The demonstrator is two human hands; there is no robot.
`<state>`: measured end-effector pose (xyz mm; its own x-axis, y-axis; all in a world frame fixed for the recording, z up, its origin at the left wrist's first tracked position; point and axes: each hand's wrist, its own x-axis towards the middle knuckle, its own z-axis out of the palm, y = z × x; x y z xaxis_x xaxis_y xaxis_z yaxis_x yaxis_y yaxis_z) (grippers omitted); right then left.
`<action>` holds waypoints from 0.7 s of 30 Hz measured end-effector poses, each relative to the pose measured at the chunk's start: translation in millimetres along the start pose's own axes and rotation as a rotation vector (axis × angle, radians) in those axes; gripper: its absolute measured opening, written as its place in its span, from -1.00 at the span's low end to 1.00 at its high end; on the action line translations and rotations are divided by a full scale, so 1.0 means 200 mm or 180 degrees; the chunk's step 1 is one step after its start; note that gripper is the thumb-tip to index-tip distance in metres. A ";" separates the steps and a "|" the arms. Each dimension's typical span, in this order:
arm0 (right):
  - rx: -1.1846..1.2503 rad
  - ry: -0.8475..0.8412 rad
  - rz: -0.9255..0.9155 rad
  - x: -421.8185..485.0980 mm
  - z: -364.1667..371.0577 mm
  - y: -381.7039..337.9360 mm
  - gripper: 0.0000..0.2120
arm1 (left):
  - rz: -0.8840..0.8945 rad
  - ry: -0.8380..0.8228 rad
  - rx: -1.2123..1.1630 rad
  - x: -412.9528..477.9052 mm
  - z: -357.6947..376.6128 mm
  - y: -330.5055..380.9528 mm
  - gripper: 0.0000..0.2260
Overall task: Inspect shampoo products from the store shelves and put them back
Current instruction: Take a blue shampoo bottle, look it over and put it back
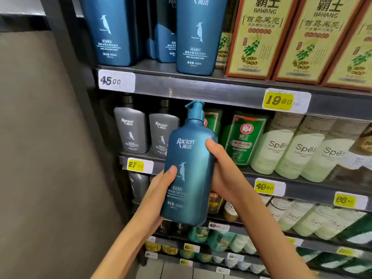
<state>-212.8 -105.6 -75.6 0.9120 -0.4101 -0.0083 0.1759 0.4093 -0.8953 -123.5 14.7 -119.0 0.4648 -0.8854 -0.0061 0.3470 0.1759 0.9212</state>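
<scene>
1. Teal bottle [189,170] is held between both your hands, tilted slightly, with its label facing you.
2. Your left hand [161,184] holds its lower left side, thumb on the front. Your right hand [223,170] wraps the right side higher up.
3. Behind your grip, to the left, stand grey bottles [131,130].
4. Above your grip, on the shelf [191,89], stand matching blue bottles [198,35].
</scene>
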 end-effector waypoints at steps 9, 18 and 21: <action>-0.1404 0.0755 -0.0774 0.05 0.10 -0.01 -0.36 | 0.0635 0.0711 0.2194 -0.09 0.12 -0.09 -0.24; -0.0776 0.0288 -0.0266 0.11 0.00 -0.04 -0.52 | 0.0354 -0.0367 0.0361 -0.04 -0.12 0.01 -0.31; -0.0513 0.0178 -0.0163 0.11 0.03 0.00 -0.74 | 0.0116 -0.0479 0.0336 -0.03 -0.16 -0.01 -0.26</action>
<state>-190.3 -110.1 -74.4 0.8806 -0.4734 0.0184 0.1557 0.2526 -0.9550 -101.0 33.2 -132.5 0.3456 -0.9351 0.0790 0.2411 0.1698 0.9555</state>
